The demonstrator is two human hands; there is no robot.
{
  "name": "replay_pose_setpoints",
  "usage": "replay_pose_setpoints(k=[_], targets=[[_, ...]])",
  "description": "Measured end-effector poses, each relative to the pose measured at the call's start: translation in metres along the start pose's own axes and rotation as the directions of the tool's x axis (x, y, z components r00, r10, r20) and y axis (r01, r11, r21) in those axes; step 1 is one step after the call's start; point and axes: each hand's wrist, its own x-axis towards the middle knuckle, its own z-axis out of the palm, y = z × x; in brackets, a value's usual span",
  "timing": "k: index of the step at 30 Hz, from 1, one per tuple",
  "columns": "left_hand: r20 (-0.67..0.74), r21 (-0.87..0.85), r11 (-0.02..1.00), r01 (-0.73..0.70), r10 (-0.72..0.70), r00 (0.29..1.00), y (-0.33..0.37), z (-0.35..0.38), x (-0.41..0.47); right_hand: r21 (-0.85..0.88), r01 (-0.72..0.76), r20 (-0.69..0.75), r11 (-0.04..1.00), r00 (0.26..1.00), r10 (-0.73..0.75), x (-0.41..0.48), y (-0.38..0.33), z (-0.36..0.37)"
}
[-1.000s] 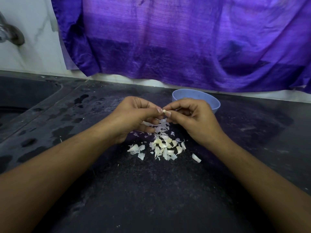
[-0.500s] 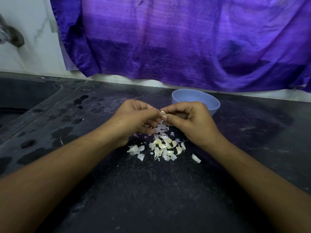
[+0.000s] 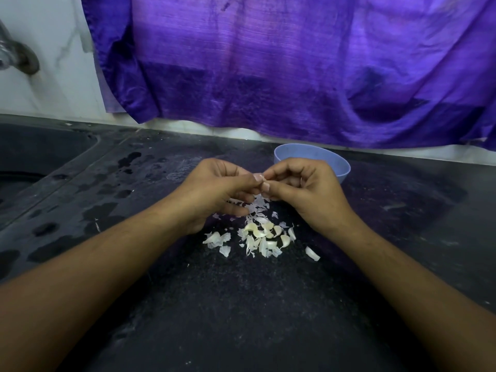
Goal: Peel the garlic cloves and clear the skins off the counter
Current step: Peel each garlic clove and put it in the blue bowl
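Observation:
My left hand (image 3: 214, 189) and my right hand (image 3: 308, 189) meet fingertip to fingertip above the counter, both pinching one small garlic clove (image 3: 264, 181) that is mostly hidden between the fingers. Below them lies a heap of pale garlic cloves (image 3: 264, 237) mixed with thin papery skins (image 3: 256, 209) on the dark counter (image 3: 241, 304). One piece (image 3: 312, 253) lies apart to the right of the heap. A light blue bowl (image 3: 335, 163) stands just behind my right hand; its inside is not visible.
A dark sink (image 3: 32, 162) is sunk into the counter at far left, with a metal tap (image 3: 18, 57) on the white wall above it. Wet patches (image 3: 102, 210) dot the counter left of my hands. A purple cloth (image 3: 295, 63) hangs along the back wall.
Both hands have dropped slightly toward the heap and stayed joined on the clove, the fingertips working at it. The heap and bowl have not moved.

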Motion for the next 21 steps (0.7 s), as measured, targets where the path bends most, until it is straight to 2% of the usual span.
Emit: replay_pose_setpoints(k=[4,8,14,17,21], targets=[[0.028,-0.015,1.000,0.022,-0.022,0.999,0.0014,-0.0011,0.0000,-0.035,0.000,0.009,0.999,1.000,0.000,-0.0009,0.0003,-0.0014],[0.035,0.044,0.999,-0.007,0.005,0.999,0.0011,-0.0025,0.0001,-0.083,0.001,0.016,0.997,1.000,0.000,-0.0009,-0.0001,-0.0031],[-0.026,0.143,0.989,-0.044,0.048,0.999,-0.0002,0.0013,-0.0007,-0.129,0.013,0.020,0.992,1.000,-0.011,-0.0013,0.0021,-0.0009],[-0.045,0.174,0.983,-0.051,0.060,0.997,-0.0005,0.0032,-0.0015,-0.092,0.004,0.029,0.996,1.000,-0.001,-0.0014,0.0027,0.0006],[-0.054,0.110,0.993,-0.034,0.040,0.998,0.0008,0.0037,-0.0009,0.022,-0.033,0.031,0.999,0.999,0.033,-0.0014,0.0017,0.0015]])
